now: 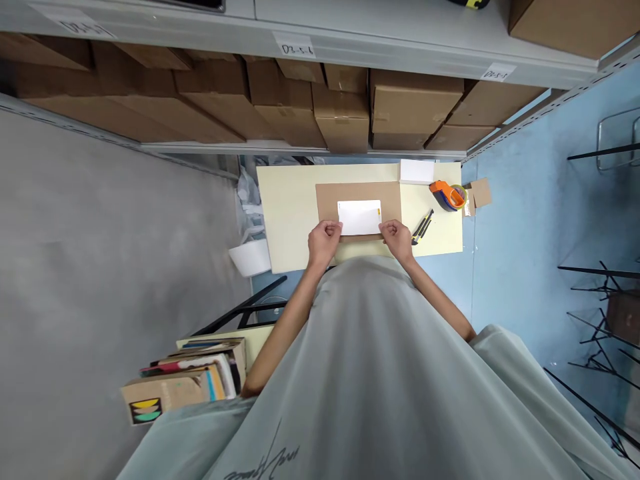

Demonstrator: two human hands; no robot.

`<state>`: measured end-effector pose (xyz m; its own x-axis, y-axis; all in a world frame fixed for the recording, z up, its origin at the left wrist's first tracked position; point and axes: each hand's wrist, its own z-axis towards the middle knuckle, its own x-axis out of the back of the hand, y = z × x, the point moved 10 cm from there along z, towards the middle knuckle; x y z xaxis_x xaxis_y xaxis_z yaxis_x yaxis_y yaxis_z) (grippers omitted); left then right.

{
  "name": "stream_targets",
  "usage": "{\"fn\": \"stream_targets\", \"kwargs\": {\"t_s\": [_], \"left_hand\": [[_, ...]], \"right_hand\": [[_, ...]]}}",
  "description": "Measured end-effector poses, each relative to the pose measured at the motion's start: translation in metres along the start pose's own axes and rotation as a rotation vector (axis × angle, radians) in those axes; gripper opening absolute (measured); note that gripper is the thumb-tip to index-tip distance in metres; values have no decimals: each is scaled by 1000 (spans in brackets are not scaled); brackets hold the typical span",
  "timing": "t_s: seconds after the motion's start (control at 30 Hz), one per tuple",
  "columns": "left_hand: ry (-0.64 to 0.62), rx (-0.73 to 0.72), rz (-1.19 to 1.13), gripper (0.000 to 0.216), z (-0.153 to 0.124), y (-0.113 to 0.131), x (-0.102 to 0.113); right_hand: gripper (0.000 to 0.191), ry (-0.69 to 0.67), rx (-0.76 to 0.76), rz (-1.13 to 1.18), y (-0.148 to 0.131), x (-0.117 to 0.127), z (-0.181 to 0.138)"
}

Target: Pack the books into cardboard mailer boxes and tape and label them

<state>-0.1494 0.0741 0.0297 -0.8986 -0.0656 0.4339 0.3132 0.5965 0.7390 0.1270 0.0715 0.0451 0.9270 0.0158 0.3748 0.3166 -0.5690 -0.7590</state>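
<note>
A white rectangular card (359,219) with a small yellow mark near its right edge is over a brown cardboard sheet (330,197). My left hand (325,240) pinches the card's lower left corner, while my right hand (395,239) pinches its lower right corner. Whether the card touches the cardboard, I cannot tell. Just right of my right hand lie utility knives (423,227). Behind them is an orange tape dispenser (443,193) with a roll of tape. A white stack or box (417,171) sits at the table's back edge.
The pale yellow table (287,213) stands below a shelf (200,20) filled with cardboard boxes (345,123). A white bin (250,257) is at the table's left. Books and folders in a carton (170,393) stand at lower left. Black metal frames (600,347) are at far right.
</note>
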Motion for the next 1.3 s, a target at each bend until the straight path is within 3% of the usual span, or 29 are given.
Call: {"fn": "stream_targets", "kwargs": {"t_s": [0.17, 0.4, 0.7, 1.3], "left_hand": [[-10, -23, 1, 14, 9, -5, -3], [1, -45, 60, 16, 22, 2, -6], [8, -30, 272, 18, 24, 10, -8], [39, -87, 393, 16, 23, 16, -12]], "right_hand": [[23, 3, 17, -175, 5, -2, 2], [23, 34, 50, -315, -7, 1, 20], [22, 22, -13, -467, -10, 1, 29], [24, 24, -26, -597, -14, -5, 27]]}}
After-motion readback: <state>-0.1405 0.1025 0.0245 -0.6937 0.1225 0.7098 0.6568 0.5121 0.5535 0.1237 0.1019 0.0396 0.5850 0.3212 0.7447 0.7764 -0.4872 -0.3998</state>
